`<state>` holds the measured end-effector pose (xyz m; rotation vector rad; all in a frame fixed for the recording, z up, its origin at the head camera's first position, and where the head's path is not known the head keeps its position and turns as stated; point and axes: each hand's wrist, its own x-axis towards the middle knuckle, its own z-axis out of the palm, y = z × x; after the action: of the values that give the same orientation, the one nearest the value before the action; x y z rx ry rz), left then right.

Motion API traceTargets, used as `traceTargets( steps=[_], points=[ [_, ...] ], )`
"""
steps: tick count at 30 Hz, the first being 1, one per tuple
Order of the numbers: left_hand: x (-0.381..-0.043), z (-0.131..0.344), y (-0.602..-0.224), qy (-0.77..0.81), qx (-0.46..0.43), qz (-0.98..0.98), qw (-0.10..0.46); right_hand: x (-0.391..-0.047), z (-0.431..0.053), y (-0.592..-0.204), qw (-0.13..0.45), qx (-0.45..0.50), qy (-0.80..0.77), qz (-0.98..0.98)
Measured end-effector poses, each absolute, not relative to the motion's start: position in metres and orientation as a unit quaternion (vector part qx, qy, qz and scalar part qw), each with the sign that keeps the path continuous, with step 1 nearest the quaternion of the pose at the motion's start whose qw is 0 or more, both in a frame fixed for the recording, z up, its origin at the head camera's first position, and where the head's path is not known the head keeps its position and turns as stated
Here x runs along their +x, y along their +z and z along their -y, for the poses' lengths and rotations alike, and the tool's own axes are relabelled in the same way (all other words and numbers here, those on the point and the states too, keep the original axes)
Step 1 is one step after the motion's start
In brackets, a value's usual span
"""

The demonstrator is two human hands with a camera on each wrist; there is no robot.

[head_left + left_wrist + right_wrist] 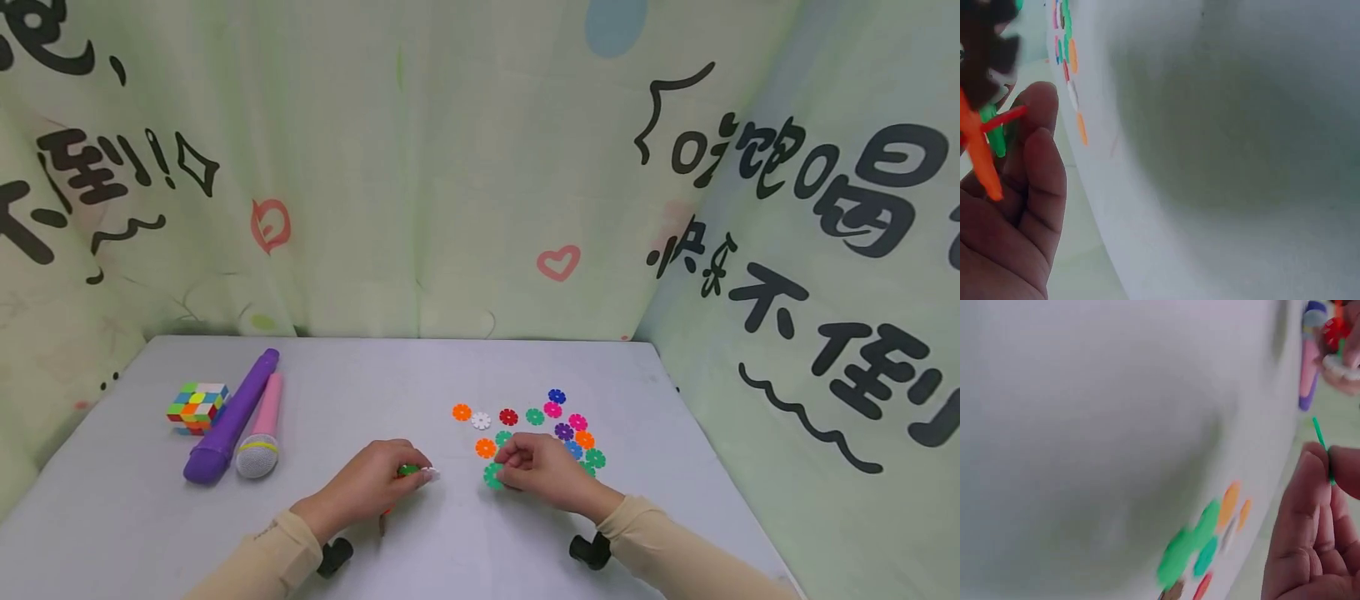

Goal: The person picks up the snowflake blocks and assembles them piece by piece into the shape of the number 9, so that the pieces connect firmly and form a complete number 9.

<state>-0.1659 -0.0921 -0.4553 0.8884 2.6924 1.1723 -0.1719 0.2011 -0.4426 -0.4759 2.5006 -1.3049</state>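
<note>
My left hand [367, 483] grips a small cluster of interlocked notched plastic discs near the table's middle. In the left wrist view the cluster shows an orange disc [982, 156], a red disc [1007, 118], a green disc [994, 134] and a blurred dark brown disc [988, 53]; a white disc [1340, 367] shows at its edge in the right wrist view. Farther right, my right hand [558, 475] pinches a single green disc [1319, 432] between thumb and fingertips, seen edge-on from the right wrist. The hands are apart.
Loose discs lie beyond and around my right hand, among them an orange disc [461, 412], a dark red disc [508, 417] and a blue disc [557, 396]. At left on the white table [360, 383] are a puzzle cube [198, 407], a purple tube [232, 417] and a pink microphone [259, 450].
</note>
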Motion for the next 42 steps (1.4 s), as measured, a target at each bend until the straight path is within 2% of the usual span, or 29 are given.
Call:
traceTargets(
  steps=[5, 12, 24, 42],
  points=[
    [-0.168, 0.090, -0.456, 0.396, 0.287, -0.872, 0.039, -0.171, -0.170, -0.440, 0.177, -0.144, -0.546, -0.806],
    [-0.168, 0.089, -0.455, 0.423, 0.271, -0.862, 0.061, -0.169, -0.150, -0.441, 0.198, -0.122, -0.573, -0.786],
    [-0.168, 0.089, -0.454, 0.442, 0.276, -0.850, 0.076, -0.170, -0.150, -0.441, 0.218, -0.101, -0.586, -0.774],
    [-0.166, 0.087, -0.453, 0.457, 0.270, -0.843, 0.090, -0.169, -0.153, -0.439, 0.213, -0.106, -0.580, -0.779]
  ],
)
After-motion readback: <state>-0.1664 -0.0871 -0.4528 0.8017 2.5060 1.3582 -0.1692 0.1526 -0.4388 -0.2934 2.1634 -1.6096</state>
